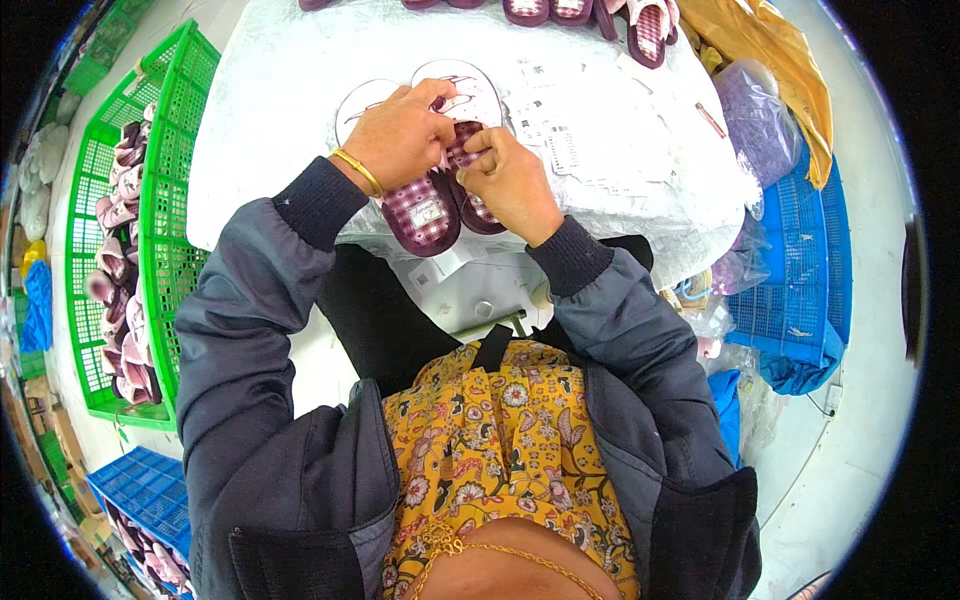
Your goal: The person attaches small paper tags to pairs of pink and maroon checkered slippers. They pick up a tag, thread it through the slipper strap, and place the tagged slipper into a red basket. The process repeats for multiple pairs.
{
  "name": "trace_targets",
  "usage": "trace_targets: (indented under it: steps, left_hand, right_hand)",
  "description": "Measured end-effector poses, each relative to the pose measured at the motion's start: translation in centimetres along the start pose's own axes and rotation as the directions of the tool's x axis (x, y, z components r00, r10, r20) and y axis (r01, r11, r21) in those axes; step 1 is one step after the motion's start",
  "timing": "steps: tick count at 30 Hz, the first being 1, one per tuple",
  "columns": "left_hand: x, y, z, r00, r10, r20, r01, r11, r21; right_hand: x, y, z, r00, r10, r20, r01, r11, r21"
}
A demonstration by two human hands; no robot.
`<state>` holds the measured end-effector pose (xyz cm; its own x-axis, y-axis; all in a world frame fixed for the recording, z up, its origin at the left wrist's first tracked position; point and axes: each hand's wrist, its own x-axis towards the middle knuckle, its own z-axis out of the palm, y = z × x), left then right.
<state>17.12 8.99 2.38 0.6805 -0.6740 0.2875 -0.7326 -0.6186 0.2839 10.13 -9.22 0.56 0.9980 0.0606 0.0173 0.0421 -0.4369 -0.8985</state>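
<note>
A pair of slippers with dark red checked insoles lies on the white-covered table in front of me: the left slipper (421,214) and the right slipper (480,215). Beyond them are two white rounded shapes (475,85) with dark line drawing; whether they belong to the slippers I cannot tell. My left hand (400,138) bends over the left slipper, its fingers curled in toward the middle of the pair. Over the right slipper, my right hand (510,182) has thumb and fingertips pressed together. What either pinches is too small or hidden to make out.
More checked slippers (648,35) line the table's far edge. Small printed labels (565,150) lie to the right on the table (270,120). A green crate (185,200) of slippers stands left, a blue crate (790,260) right, with bagged purple material (755,110) beside it.
</note>
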Motion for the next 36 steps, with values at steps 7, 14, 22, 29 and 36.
trace_targets:
  steps: [7, 14, 22, 29, 36]
  left_hand:
    - [0.0, 0.0, 0.1, 0.999, -0.011, 0.032, 0.011, 1.000, -0.004]
    - [-0.1, 0.0, 0.6, 0.999, -0.004, 0.032, 0.004, 1.000, -0.002]
    - [0.0, -0.1, 0.9, 0.999, 0.001, 0.035, -0.002, 1.000, 0.011]
    - [0.1, -0.7, 1.5, 0.998, 0.056, -0.006, -0.056, 0.997, 0.043]
    - [0.3, -0.8, 1.6, 0.993, 0.105, -0.047, -0.104, 0.994, 0.036]
  right_hand:
    - [0.4, 0.4, 0.5, 0.999, -0.035, -0.036, 0.032, 0.995, -0.091]
    - [0.9, 0.9, 1.2, 0.992, -0.074, -0.104, 0.057, 0.986, -0.157]
    - [1.2, 1.0, 1.7, 0.990, -0.056, -0.129, 0.037, 0.988, -0.147]
    - [1.3, 1.1, 1.8, 0.989, -0.055, -0.136, 0.032, 0.986, -0.166]
    - [1.4, 0.7, 2.0, 0.989, -0.046, -0.139, 0.012, 0.972, -0.233]
